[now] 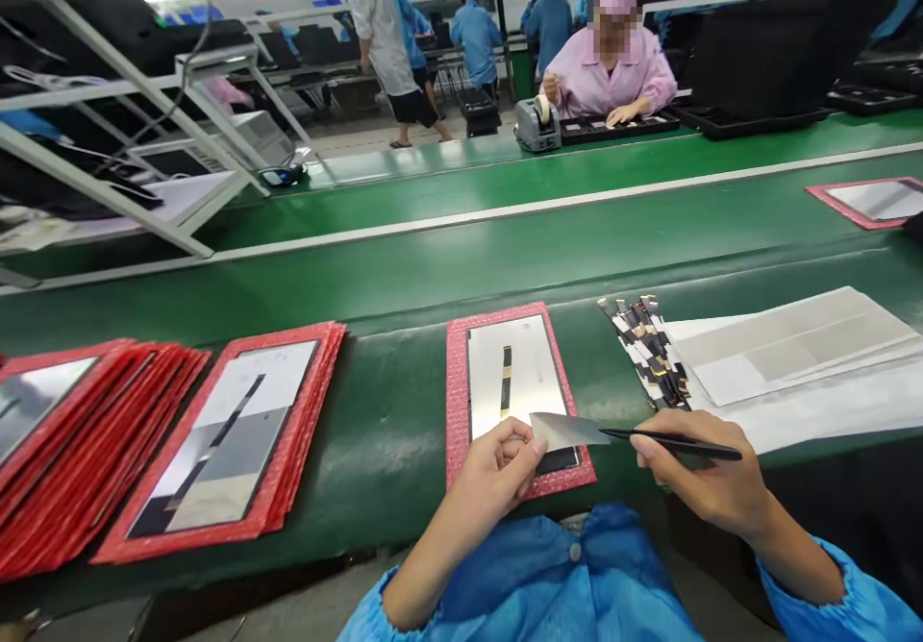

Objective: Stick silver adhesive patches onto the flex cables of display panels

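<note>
While my left hand pinches the film over the red-framed panel, I see my right hand clenched on black tweezers touching it.

My bench wears a green mat, smooth with a dull sheen. The tray before me looks like red bubbled plastic, rough and pebbled, around a glossy, mirror-like panel. My left grip pinches a thin grey film, smooth and faintly shiny. My right grip holds matt black tweezers. The sheets at right look like matt white paper. My sleeves are thin blue cloth, slightly glossy.
</note>
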`<act>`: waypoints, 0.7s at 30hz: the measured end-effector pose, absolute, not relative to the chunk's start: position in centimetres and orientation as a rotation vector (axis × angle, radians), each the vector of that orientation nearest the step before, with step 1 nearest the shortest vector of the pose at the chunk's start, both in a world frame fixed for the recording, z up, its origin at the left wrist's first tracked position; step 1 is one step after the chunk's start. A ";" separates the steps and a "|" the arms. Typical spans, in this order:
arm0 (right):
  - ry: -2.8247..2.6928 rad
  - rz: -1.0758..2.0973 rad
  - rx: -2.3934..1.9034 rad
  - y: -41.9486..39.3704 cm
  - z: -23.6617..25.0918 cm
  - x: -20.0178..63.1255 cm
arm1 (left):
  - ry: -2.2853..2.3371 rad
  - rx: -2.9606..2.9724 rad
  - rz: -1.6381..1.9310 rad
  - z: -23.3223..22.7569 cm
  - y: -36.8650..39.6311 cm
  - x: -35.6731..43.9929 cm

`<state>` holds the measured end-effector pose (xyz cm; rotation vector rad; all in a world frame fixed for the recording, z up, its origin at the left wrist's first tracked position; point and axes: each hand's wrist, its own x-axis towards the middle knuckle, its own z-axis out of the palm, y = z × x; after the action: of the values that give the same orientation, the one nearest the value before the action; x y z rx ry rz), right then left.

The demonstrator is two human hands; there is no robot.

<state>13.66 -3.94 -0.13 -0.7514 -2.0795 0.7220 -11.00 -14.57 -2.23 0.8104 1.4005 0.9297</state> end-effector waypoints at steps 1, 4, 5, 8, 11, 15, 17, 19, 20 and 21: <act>-2.049 0.814 -0.793 -4.0 -0.5 13.4 | 1.408 0.808 0.950 -2.2 -15.0 -11.2; -1.945 1.089 -0.925 -4.3 -1.6 12.7 | 1.479 0.846 1.014 -2.3 -16.4 -11.5; -1.915 1.160 -0.957 -4.5 -2.0 12.5 | 1.515 0.867 1.035 -2.3 -16.9 -11.6; -1.868 1.300 -1.016 -5.1 -3.0 11.8 | 1.626 0.928 1.074 -2.4 -18.1 -11.5; -1.869 1.365 -1.050 -5.6 -3.5 11.4 | 1.726 0.969 1.081 -2.7 -18.9 -11.3; -1.881 1.389 -1.067 -6.0 -3.8 11.2 | 1.759 1.005 1.078 -3.3 -19.3 -11.2; -1.891 1.380 -1.076 -6.2 -3.9 11.3 | 1.761 1.007 1.040 -3.6 -19.5 -11.3; -1.916 1.359 -1.080 -6.3 -4.1 11.4 | 1.795 1.005 0.981 -3.8 -19.5 -11.4; -1.934 1.343 -1.079 -6.4 -4.1 11.4 | 1.822 1.004 0.953 -3.9 -19.5 -11.5; -1.954 1.322 -1.076 -6.4 -4.2 11.4 | 1.849 1.003 0.933 -3.9 -19.5 -11.5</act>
<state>11.43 -6.40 -4.18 -1.0755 -1.9541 1.3217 -11.48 -19.55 -3.94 1.0032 1.8486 0.9333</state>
